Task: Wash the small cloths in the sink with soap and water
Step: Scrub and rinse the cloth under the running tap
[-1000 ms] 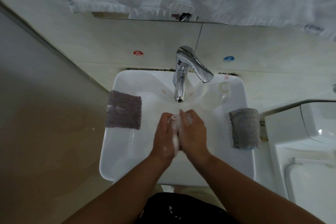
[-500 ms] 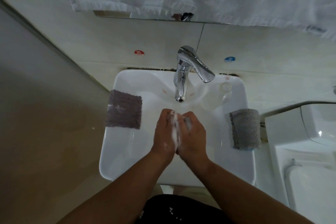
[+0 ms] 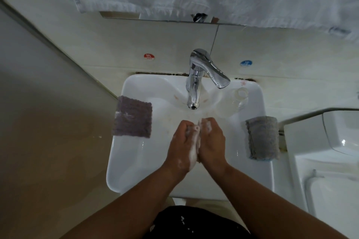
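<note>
Left hand (image 3: 181, 145) and right hand (image 3: 211, 141) pressed together over sink (image 3: 124, 161), fingers (image 3: 185, 123) curled in lather (image 3: 193, 153); held item indiscernible. Risks: slippery grip; left cloth (image 3: 132, 117) overhangs rim, may fall.

Pretty dim overall, with a cool greenish cast. The sink (image 3: 134, 170) is the brightest bit, with small glare streaks below the tap (image 3: 194, 91), which has sharp shiny highlights itself. Left of the tap the wall (image 3: 48, 141) is in murky shadow. Wide-angle bend warps the edges, and detail looks soft and smeary.
</note>
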A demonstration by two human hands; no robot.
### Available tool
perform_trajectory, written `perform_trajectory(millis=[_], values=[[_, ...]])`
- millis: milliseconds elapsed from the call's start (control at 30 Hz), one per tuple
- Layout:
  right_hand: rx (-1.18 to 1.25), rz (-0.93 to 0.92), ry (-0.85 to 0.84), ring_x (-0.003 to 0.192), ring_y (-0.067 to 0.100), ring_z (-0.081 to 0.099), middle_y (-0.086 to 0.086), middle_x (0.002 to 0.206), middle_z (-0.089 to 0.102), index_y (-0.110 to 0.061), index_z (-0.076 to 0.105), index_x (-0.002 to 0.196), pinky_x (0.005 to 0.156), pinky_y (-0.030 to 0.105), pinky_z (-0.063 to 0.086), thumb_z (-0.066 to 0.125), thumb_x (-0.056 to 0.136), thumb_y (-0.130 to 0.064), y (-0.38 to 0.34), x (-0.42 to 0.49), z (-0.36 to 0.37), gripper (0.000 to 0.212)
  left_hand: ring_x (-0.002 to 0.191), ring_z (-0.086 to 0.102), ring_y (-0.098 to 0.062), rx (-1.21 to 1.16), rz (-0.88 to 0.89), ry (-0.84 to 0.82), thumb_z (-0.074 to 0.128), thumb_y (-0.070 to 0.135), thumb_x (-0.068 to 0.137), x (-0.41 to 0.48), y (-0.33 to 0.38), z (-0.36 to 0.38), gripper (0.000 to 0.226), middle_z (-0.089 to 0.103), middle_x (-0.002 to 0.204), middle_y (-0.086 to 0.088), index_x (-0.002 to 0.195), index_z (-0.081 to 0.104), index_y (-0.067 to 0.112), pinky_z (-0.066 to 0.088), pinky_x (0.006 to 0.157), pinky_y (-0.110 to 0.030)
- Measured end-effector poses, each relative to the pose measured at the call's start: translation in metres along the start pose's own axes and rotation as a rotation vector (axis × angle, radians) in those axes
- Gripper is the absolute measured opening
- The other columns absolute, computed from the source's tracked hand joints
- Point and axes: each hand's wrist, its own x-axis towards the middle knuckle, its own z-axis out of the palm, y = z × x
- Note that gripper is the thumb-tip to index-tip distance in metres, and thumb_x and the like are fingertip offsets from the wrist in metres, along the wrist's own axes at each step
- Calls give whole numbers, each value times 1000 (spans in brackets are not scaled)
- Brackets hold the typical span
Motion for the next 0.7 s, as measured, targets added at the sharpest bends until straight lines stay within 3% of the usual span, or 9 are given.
perform_trajectory(millis=[133,200,300,333,400,500,567,633,700], values=[[-19,-51,-75,72,9,63,-4,78,66,-25,54,91,65,30,47,47,103,-40,-15,-30,9,21,84,61,-21,17,-52,133,51,25,100,19,0,-12,7,62,89,-2,94,54,25,52,82,-43],[-15,-94,-26,66,5,58,-6,73,61,-26,52,89,63,28,43,47,105,-35,-12,-19,5,19,77,59,-18,34,21,107,47,21,104,7,5,-6,15,61,81,1,92,54,15,52,72,-36],[78,32,6,59,-1,55,-5,67,57,-15,54,85,61,24,37,48,106,-31,-8,9,-3,27,55,48,-17,-29,-19,-2,52,22,104,-10,12,3,21,53,61,2,86,50,12,41,47,-25],[87,62,-10,60,-1,57,-4,68,58,-14,55,85,61,24,38,48,106,-33,-8,9,-3,28,57,50,-18,-32,-10,-7,54,26,103,-10,13,2,21,55,63,0,87,51,13,43,49,-26],[22,34,-73,65,2,60,-3,72,62,-19,56,87,60,28,42,48,104,-37,-14,-8,0,26,72,59,-19,-16,0,76,57,38,95,3,7,-5,18,61,76,2,86,55,23,50,68,-36],[-14,-89,-148,71,9,63,-5,77,64,-28,52,85,64,29,47,51,102,-37,-25,-32,2,20,82,57,-19,-134,-98,109,54,31,88,14,5,-13,14,59,87,-3,91,53,18,46,81,-37],[-25,-105,-75,66,7,60,-5,73,62,-26,52,85,62,30,44,51,103,-34,-19,-14,0,19,78,57,-21,-208,-114,55,55,31,90,6,5,-5,18,58,81,-7,86,53,14,48,72,-33],[32,-5,-25,60,3,56,-6,66,59,-21,52,81,63,31,43,52,104,-33,-13,11,-5,26,63,55,-18,-120,-85,7,57,27,101,-6,8,3,25,55,68,-5,86,51,9,45,53,-26],[86,66,-30,60,5,57,-6,64,59,-21,53,79,64,35,47,52,103,-36,-9,15,-5,29,53,54,-17,-70,-44,-2,54,23,104,-6,10,5,22,55,63,-3,90,51,6,44,46,-25]])
